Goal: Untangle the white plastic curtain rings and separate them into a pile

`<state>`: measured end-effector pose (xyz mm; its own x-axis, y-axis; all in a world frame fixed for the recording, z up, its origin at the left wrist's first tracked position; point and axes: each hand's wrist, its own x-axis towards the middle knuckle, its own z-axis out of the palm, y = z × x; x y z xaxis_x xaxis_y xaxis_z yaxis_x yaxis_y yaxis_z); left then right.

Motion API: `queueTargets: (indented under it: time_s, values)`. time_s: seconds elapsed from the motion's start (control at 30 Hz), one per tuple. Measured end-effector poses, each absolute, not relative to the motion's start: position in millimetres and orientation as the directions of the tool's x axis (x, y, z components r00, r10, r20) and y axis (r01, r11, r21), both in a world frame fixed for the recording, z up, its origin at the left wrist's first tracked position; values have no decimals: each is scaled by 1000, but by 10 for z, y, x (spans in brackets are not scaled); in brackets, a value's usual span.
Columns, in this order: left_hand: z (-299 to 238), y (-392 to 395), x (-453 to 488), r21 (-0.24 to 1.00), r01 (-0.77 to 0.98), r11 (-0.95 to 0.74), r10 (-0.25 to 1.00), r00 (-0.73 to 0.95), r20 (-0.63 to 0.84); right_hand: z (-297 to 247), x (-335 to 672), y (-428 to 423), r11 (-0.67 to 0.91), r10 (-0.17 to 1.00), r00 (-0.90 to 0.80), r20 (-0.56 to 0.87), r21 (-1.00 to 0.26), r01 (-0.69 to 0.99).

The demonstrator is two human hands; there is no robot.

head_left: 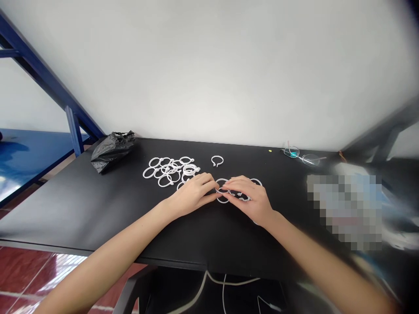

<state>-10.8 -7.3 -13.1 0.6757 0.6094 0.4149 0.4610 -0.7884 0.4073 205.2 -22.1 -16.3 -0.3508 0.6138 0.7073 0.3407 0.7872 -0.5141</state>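
My left hand (194, 194) and my right hand (252, 201) meet over the middle of the black table, thumbs and fingertips pinched on a white plastic curtain ring (223, 202). Another ring's upper curve shows just behind the fingertips; I cannot tell if the two are joined. To the left lies a loose pile of white curtain rings (165, 171), several overlapping. A single ring (217, 160) with a gap between its knobbed ends rests behind my hands. More white rings (255, 181) are partly hidden under and beyond my right hand.
A crumpled black plastic bag (113, 150) sits at the table's back left. Eyeglasses (301, 156) lie by the wall at back right, near a blurred-out package (345, 209). White cables (224, 288) run below the front edge of the table (131, 218).
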Motion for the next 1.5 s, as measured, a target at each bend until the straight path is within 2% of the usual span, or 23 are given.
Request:
queueTargets:
  time_s: [0.1,0.17,0.33,0.4,0.47,0.6,0.7,0.83,1.03,1.13,1.27,1.37,1.5]
  values:
    - [-122,-87,-112,495,406,-768,632,603,486,-138,2076,-226,723,683,-264,681,-580,375]
    - [-115,-91,-122,508,399,-764,641,565,520,-136,2091,-221,656,750,-211,627,-663,359]
    - [-102,-74,-162,517,416,-748,661,532,529,-155,2091,-190,386,917,-181,356,-906,174]
    - [-92,-75,-167,537,409,-738,673,514,532,-148,2084,-182,272,947,-202,249,-958,96]
    - [-80,-86,-159,575,409,-709,701,504,506,-136,2073,-185,220,956,-208,205,-974,52]
    - [-75,-119,-115,672,431,-603,779,502,376,-141,2027,-242,316,934,-204,294,-945,84]
    - [-85,-138,-80,676,434,-595,769,553,322,-173,1982,-300,444,885,-228,407,-885,143]
    - [-94,-149,-55,677,437,-593,771,550,320,-197,1955,-335,521,845,-245,476,-836,175]
    - [-100,-165,-37,675,427,-603,761,561,325,-196,1965,-321,526,837,-260,481,-839,143]
    - [-62,-141,-75,593,477,-649,740,578,344,-212,1972,-299,473,864,-264,429,-870,136]
    - [16,19,-283,364,637,-679,726,509,463,-217,2013,-249,402,904,-237,356,-897,184]
    - [32,198,-508,208,812,-545,772,390,502,-189,2062,-207,400,915,-180,362,-877,266]
    - [-9,339,-708,48,953,-299,883,257,393,-165,2107,-175,433,901,-178,395,-822,370]
